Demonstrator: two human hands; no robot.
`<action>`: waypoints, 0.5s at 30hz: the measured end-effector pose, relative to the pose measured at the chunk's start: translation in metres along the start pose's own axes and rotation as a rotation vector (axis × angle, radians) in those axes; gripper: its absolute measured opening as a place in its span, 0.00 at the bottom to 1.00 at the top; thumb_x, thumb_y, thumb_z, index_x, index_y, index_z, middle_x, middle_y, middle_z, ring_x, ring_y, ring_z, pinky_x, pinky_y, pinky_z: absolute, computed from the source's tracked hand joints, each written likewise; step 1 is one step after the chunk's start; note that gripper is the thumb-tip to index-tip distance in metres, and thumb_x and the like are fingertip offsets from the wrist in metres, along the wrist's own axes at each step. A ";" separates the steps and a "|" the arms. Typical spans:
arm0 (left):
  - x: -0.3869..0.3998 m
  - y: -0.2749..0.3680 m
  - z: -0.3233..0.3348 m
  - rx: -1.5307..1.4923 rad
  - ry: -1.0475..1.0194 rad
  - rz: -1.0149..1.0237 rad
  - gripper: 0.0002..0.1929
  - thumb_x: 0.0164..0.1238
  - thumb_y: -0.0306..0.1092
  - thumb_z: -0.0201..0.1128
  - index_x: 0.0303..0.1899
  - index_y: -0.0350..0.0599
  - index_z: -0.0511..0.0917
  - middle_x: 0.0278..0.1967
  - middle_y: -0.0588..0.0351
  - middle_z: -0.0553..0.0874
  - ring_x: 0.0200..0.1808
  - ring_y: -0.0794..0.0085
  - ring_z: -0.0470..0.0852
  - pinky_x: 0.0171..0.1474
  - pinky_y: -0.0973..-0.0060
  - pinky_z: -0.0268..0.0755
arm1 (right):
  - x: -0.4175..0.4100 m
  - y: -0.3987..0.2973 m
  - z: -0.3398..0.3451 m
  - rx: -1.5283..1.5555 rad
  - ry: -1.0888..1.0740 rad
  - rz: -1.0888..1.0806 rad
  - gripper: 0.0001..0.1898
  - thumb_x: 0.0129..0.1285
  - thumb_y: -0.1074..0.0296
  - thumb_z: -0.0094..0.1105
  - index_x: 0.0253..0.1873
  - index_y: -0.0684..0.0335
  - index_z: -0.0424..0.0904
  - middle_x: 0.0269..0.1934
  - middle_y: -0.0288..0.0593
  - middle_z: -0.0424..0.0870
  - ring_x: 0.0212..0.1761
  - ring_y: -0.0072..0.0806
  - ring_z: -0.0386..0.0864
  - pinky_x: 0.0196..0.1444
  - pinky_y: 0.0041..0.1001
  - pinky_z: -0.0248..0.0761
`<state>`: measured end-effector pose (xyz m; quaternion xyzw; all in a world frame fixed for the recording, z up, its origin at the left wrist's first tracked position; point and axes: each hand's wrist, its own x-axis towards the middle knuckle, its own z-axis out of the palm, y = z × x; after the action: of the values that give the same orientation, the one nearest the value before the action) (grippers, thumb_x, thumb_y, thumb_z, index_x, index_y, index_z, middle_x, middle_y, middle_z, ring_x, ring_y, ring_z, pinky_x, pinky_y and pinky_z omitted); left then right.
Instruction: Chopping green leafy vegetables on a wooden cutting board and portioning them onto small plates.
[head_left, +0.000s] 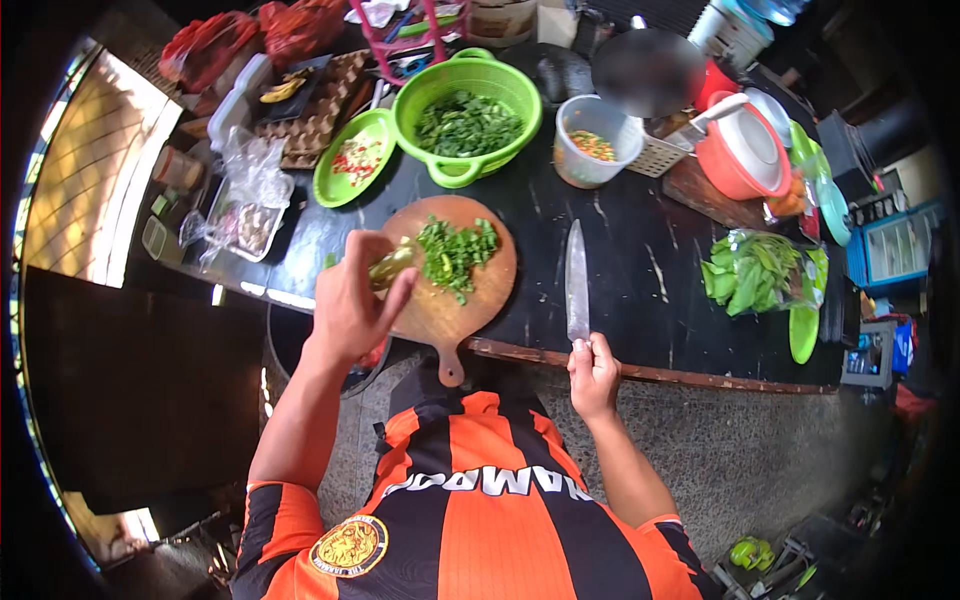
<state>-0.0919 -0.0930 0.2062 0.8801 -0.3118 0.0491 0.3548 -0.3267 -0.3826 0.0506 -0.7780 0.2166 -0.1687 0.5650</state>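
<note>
A round wooden cutting board (480, 300) with a short handle lies at the table's front edge, its handle jutting past it. Chopped leafy greens (459, 253) are heaped on its far half. My left hand (351, 300), over the board's left side, grips a pale green bundle of vegetable stems (393, 264) between thumb and fingers; the hand hides part of it. In my right hand (595, 373) is the handle of a kitchen knife (577, 281). Its blade points away from me over the dark tabletop, to the right of the board and apart from it.
Beyond the board stand a green colander (466, 161) of cut greens, a green plate (322, 176) of chopped red and white pieces, and a plastic tub (589, 171) of diced vegetables. Bagged leafy greens (750, 274) lie right. A plastic-wrapped tray (251, 240) sits left.
</note>
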 end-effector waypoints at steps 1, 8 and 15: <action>-0.009 -0.017 -0.005 0.059 -0.012 -0.044 0.21 0.82 0.44 0.79 0.60 0.43 0.78 0.43 0.42 0.94 0.38 0.45 0.96 0.40 0.54 0.85 | 0.001 -0.004 0.009 0.007 -0.019 0.003 0.15 0.94 0.60 0.56 0.47 0.62 0.78 0.26 0.30 0.79 0.23 0.15 0.74 0.27 0.26 0.67; -0.047 -0.142 0.035 0.261 -0.223 0.358 0.19 0.72 0.41 0.84 0.57 0.50 0.89 0.49 0.58 0.92 0.50 0.57 0.91 0.51 0.60 0.84 | -0.002 -0.048 0.064 -0.182 -0.284 -0.016 0.17 0.89 0.65 0.60 0.75 0.61 0.82 0.46 0.60 0.96 0.47 0.58 0.97 0.49 0.47 0.88; -0.044 -0.176 0.066 0.172 -0.063 0.527 0.20 0.71 0.42 0.83 0.62 0.53 0.92 0.51 0.61 0.92 0.57 0.62 0.88 0.61 0.60 0.79 | -0.037 -0.058 0.132 -0.362 -0.319 -0.152 0.32 0.86 0.70 0.59 0.91 0.47 0.72 0.51 0.58 0.90 0.46 0.64 0.92 0.50 0.56 0.86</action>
<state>-0.0329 -0.0164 0.0389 0.7965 -0.5357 0.1386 0.2437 -0.2830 -0.2411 0.0653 -0.8973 0.0924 -0.0443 0.4293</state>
